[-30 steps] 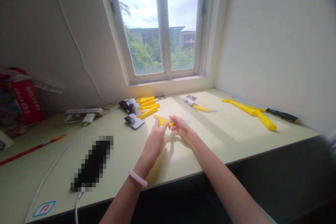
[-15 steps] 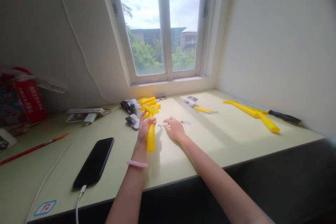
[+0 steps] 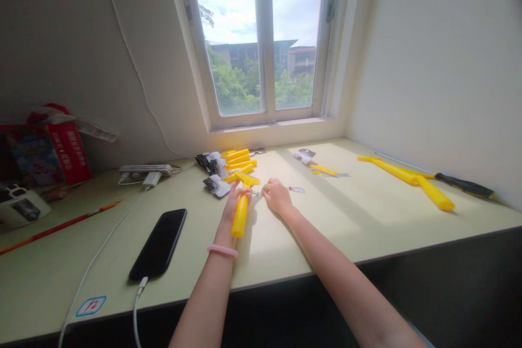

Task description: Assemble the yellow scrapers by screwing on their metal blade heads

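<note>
My left hand [image 3: 230, 205] is closed around a yellow plastic scraper [image 3: 240, 216], its T-shaped head pointing away from me and its thick handle towards me. Close by on the right, my right hand [image 3: 279, 197] rests low over the table with its fingertips pinched together; what is between them is too small to make out. Several tiny silvery pieces, perhaps screws, [image 3: 256, 193] lie between the two hands. Just beyond my right hand is a small flat item with red and white on it [image 3: 297, 189].
Several yellow-handled tools [image 3: 238, 159] and black-and-white packets [image 3: 216, 186] lie behind my left hand. A yellow scraper [image 3: 324, 169] lies back right, a long yellow tool [image 3: 403, 175] and black-handled tool [image 3: 465, 186] farther right. A phone [image 3: 159, 244] charges at left, near a power strip [image 3: 144, 170].
The view has swung slightly left, so things appear farther right. The scraper's head has tipped and turned a little in my left hand. My right fingers have drawn together by the tiny pieces.
</note>
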Motion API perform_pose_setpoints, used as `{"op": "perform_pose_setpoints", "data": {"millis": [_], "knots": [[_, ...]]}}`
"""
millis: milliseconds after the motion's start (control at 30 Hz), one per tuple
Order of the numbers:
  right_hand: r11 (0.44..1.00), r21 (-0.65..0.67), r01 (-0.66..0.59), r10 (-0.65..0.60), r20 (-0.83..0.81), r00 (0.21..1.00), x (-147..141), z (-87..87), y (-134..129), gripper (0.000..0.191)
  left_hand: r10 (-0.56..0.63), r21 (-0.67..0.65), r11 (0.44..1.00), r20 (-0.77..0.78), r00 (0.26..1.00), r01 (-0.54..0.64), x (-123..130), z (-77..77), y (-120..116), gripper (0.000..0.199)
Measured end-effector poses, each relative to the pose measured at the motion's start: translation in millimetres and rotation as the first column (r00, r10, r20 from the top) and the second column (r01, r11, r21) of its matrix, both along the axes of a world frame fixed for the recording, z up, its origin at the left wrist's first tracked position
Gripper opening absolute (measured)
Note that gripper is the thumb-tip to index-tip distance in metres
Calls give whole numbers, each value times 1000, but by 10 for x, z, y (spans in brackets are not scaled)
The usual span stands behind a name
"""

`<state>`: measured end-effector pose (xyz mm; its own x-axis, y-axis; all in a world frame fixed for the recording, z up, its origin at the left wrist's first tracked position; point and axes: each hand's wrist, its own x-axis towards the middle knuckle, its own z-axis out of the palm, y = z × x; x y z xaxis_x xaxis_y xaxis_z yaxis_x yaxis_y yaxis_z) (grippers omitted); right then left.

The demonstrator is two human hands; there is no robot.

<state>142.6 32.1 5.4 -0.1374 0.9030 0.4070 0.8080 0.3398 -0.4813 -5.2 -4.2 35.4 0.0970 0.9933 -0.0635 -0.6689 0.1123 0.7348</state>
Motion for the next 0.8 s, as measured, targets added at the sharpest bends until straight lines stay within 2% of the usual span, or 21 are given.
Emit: {"op": "perform_pose_setpoints", "data": {"millis": [100, 167, 300, 400, 633, 800], "knots": [[997, -1, 80, -79, -219, 973, 65, 8, 8, 20, -31, -12, 999, 7, 1000, 31, -5, -6, -8, 50], [994, -31, 107, -111, -405, 907, 135, 16, 22, 15, -71, -27, 997, -2, 997, 71, 6, -10, -21, 52], [997, -61, -53, 5, -609, 793, 248, 38, 30, 12, -191, -28, 981, -32, 981, 190, 55, -1, -81, 61], [990, -72, -122, 47, -645, 763, 267, 63, 10, 11, -219, -7, 976, -65, 974, 219, 74, 11, -123, 62], [982, -66, -177, 96, -632, 769, 264, 129, -64, 10, -222, 34, 973, -137, 965, 229, 55, 1, -136, 63], [978, -99, -184, 75, -657, 751, 246, 137, -120, 11, -229, 36, 970, -191, 954, 240, 49, -33, -125, 61]]}}
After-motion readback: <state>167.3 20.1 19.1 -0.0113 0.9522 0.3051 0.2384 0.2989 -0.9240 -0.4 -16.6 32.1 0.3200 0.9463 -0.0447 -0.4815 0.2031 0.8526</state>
